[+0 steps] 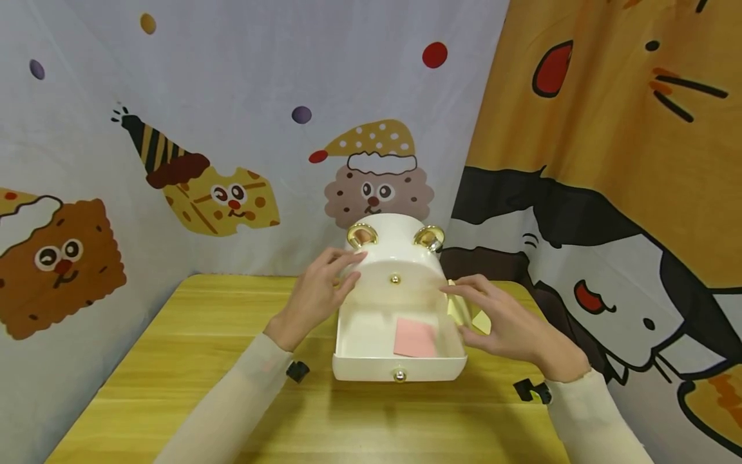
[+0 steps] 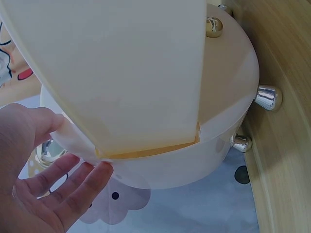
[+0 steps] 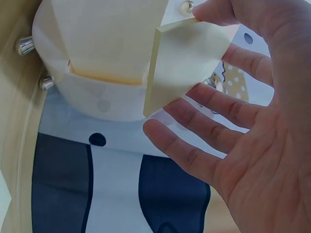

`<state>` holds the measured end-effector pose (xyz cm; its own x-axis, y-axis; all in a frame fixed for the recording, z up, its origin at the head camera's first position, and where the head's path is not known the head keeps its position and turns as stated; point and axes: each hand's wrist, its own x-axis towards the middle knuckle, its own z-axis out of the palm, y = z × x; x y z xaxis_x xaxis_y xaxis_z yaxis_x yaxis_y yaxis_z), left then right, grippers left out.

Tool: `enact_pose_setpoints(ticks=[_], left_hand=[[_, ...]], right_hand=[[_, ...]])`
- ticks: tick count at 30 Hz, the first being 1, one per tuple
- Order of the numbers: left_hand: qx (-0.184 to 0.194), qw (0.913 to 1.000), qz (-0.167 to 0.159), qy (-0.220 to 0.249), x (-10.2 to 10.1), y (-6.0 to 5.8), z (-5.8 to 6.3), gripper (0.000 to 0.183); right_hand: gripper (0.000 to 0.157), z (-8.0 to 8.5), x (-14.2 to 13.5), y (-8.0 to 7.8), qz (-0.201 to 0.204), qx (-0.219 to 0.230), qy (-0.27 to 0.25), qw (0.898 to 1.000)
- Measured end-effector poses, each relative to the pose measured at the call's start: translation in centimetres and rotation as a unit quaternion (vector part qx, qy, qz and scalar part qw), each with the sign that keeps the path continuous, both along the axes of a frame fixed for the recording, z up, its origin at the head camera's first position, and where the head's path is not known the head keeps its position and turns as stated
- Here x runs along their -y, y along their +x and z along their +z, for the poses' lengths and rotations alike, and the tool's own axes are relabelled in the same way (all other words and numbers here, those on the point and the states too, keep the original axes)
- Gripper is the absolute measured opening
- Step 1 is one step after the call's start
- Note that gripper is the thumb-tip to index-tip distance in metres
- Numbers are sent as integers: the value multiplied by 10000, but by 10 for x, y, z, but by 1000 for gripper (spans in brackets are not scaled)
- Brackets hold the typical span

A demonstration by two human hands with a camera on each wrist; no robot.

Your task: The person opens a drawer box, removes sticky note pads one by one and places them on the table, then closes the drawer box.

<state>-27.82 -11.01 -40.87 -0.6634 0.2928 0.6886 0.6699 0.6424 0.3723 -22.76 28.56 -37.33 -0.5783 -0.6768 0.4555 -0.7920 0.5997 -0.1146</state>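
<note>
A white drawer box (image 1: 395,248) with gold ears stands on the table. Its lower drawer (image 1: 362,338) is pulled out toward me, and a pink sticky note pad (image 1: 415,338) lies inside it on the right. My left hand (image 1: 315,293) is at the left side of the box, fingers spread and loosely bent, fingertips at the edge by the drawer (image 2: 136,82). On the right, my right hand (image 1: 510,319) pinches a pale yellow sticky note pad (image 3: 187,63) between thumb and fingers, tilted beside the drawer's right wall.
Another yellow piece (image 1: 482,321) lies on the wooden table (image 1: 232,361), right of the box and partly behind my right hand. Gold knobs (image 1: 400,375) sit on the drawer fronts. A printed curtain (image 1: 243,77) hangs behind and beside the table.
</note>
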Motion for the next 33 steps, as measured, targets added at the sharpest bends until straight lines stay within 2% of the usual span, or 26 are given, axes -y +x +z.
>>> enact_pose_setpoints(ticks=[11, 22, 33], left_hand=[[-13, 10000, 62, -10, 0, 0, 2, 43], [59, 10000, 43, -8, -1, 0, 1, 42], [30, 10000, 27, -4, 0, 2, 2, 43]], right_hand=[[76, -8, -13, -2, -129, 136, -131, 9997], [73, -23, -26, -4, -642, 289, 10, 9975], [74, -37, -39, -12, -782, 362, 22, 9963]])
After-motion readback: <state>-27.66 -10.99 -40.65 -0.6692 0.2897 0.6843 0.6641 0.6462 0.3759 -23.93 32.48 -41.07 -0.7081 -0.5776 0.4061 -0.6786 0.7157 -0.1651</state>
